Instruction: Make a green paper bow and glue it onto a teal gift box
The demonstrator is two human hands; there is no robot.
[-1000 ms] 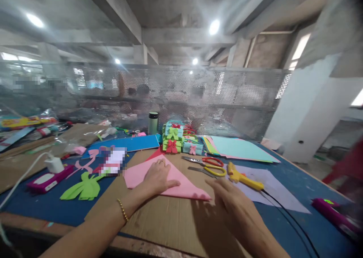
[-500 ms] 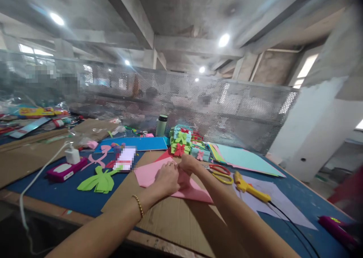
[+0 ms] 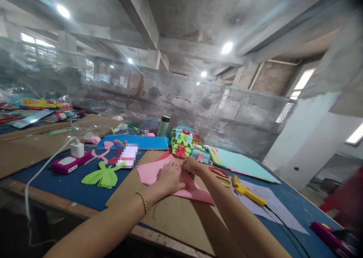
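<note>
A sheet of pink paper [image 3: 148, 172], partly folded over, lies on a piece of brown cardboard [image 3: 167, 216]. My left hand [image 3: 170, 177] rests on the sheet with its fingers stretched out, pressing it down; a beaded bracelet circles the wrist. Just to the right, my right hand [image 3: 191, 166] has its fingers curled in a pinch at the fold of the pink paper. The exact grip is partly hidden behind the hand. Beyond both hands stand small green and blue paper boxes [image 3: 181, 139] with bows.
To the right lie red- and yellow-handled scissors [image 3: 224, 176], a yellow glue gun [image 3: 246, 192] and light blue sheets [image 3: 244, 163]. Green paper cutouts [image 3: 102, 175], a purple power strip [image 3: 70, 163] and a blue board [image 3: 141, 142] are left. A green bottle [image 3: 163, 125] stands behind.
The camera view has tilted and shifted a little. Both hands stay on the pink paper; my right hand has its fingers turned slightly lower at the fold.
</note>
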